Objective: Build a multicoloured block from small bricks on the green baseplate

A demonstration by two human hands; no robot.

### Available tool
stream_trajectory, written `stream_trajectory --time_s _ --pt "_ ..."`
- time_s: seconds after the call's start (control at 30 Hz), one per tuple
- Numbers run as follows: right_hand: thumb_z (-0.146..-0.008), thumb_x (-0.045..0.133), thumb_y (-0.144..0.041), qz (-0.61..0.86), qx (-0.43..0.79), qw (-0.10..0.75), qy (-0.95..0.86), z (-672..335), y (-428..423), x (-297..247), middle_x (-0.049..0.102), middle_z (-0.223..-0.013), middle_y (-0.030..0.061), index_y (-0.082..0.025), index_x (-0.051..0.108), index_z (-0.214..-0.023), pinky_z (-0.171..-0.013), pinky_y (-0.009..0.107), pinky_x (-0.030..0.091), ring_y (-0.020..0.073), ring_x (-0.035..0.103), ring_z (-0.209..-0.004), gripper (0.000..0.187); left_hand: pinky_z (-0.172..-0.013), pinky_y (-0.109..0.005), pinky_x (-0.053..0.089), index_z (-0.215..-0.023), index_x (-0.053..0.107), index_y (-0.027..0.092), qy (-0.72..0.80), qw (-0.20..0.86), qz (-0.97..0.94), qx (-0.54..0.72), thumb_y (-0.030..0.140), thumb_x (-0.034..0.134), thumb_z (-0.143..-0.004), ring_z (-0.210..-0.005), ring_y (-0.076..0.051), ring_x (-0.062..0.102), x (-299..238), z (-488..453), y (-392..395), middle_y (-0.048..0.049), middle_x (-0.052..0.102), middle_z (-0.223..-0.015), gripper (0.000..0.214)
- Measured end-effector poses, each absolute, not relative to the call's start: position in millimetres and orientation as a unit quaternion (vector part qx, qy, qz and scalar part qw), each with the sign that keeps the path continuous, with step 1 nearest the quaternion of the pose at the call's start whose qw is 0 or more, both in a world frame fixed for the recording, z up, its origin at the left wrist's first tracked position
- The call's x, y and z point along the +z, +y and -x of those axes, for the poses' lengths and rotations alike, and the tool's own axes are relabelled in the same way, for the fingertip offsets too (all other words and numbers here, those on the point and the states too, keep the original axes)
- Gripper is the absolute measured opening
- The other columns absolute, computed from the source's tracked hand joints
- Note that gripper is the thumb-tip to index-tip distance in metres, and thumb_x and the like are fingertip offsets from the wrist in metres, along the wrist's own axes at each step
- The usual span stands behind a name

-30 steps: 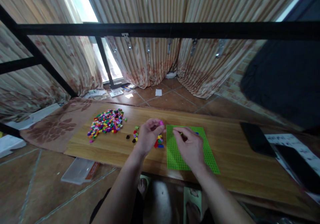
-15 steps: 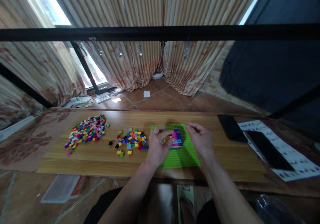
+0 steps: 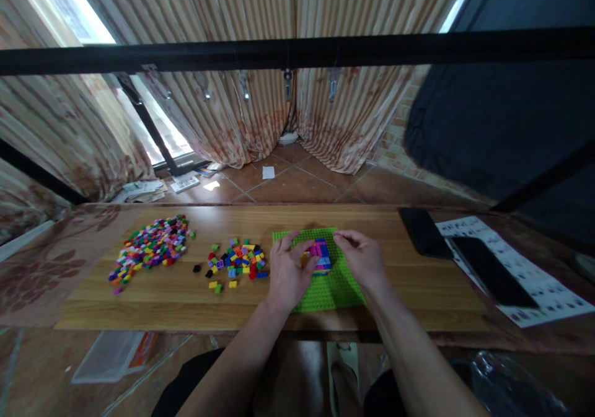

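Brick patch (image 3: 321, 256): small multicoloured block of pink, blue and purple bricks, pressed onto the far half of the green baseplate (image 3: 334, 290)
Baseplate place: flat on the table (image 3: 418, 287), close to its front edge, between both hands
Left hand (image 3: 288, 271): fingers curled, tips against the patch's left edge by a yellow brick; whether it grips that brick I cannot tell
Right hand (image 3: 365, 262): thumb and forefinger pinched at the patch's far right corner; anything between them is hidden
Step, as I judge it: seating bricks on the patch
Next move calls for: studs lined up squarely, then a straight downward press
Patch axis: studs up, longer side seemingly running away from the person
Spare bricks: loose scatter (image 3: 237, 262) just left of the baseplate
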State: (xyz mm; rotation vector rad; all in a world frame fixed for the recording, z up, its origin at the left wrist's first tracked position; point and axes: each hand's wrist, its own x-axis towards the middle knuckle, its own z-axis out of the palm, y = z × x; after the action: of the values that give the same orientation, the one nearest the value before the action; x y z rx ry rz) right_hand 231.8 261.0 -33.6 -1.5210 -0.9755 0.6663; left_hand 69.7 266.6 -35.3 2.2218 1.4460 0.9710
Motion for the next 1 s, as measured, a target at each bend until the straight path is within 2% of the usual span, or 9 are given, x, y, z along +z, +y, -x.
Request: stream_trajectory --time_s 0.2,0.4,0.67,1.0 --pt "-0.069 0.063 -0.043 0.664 0.285 0.54 -0.431 -231 261 -38 0.074 -0.078 0.0077 -0.018 0.073 -0.08 -0.078 0.037 0.049 0.0223 0.066 -0.076 0.029 -0.1 -0.045 0.04 -0.105 0.068 0.023 0.508 0.14 -0.772 0.355 0.029 0.07 -0.076 -0.115 -0.027 0.051 -34 -70 266 -0.0083 0.057 -0.127 0.03" --pt "-0.069 0.062 -0.042 0.665 0.283 0.532 -0.44 -229 263 -38 0.075 -0.078 0.0074 -0.019 0.073 -0.079 -0.077 0.037 0.049 0.0228 0.067 -0.077 0.028 -0.095 -0.044 0.041 -0.083 0.068 0.022 0.522 0.115 -0.764 0.361 0.029 0.066 -0.079 -0.112 -0.026 0.052 -28 -70 261 -0.0065 0.058 -0.122 0.008" --pt "-0.069 0.062 -0.041 0.674 0.285 0.514 -0.447 -228 262 -37 0.075 -0.08 0.008 -0.018 0.074 -0.078 -0.079 0.038 0.05 0.023 0.068 -0.078 0.027 -0.093 -0.044 0.037 -0.078 0.069 0.023 0.549 0.088 -0.759 0.337 0.037 0.061 -0.083 -0.11 -0.026 0.051 -28 -78 263 -0.0064 0.059 -0.12 0.017" --pt "-0.07 0.062 -0.042 0.669 0.3 0.509 -0.451 -227 261 -38 0.075 -0.081 0.0081 -0.018 0.074 -0.079 -0.077 0.037 0.05 0.0228 0.067 -0.077 0.028 -0.095 -0.045 0.035 -0.074 0.071 0.023 0.576 0.103 -0.739 0.334 0.033 0.062 -0.08 -0.109 -0.025 0.052 -25 -82 265 -0.0058 0.061 -0.116 0.014"
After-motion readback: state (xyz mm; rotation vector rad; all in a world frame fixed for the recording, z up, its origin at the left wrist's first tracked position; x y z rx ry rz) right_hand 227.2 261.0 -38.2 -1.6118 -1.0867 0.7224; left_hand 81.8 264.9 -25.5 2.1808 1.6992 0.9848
